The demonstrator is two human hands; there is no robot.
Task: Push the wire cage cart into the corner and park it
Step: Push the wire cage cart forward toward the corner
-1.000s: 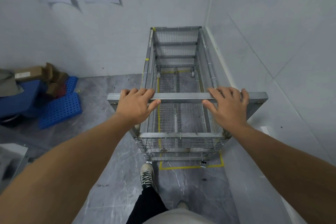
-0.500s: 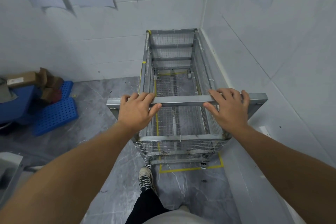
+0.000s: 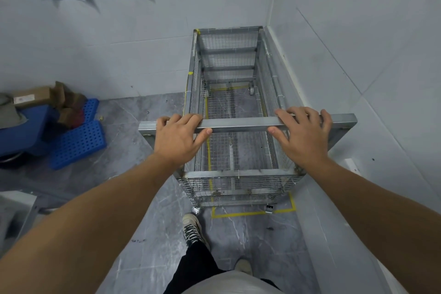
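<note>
White tiled walls (image 3: 143, 55) meet in a corner at 12 o'clock, above a grey floor with a yellow tape outline (image 3: 253, 213). From the head camera, the wire cage cart (image 3: 229, 107) sits nearly home, far end against the back wall. The left hand (image 3: 177, 137) and right hand (image 3: 301, 135) curl over its top bar (image 3: 238, 124). Judged best: push evenly and slowly, keeping the cart square to the 3 o'clock wall.

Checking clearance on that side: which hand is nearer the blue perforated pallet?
Left. The left hand grips the handle bar's end toward the blue perforated pallet; the right hand rests at the far end.
</note>
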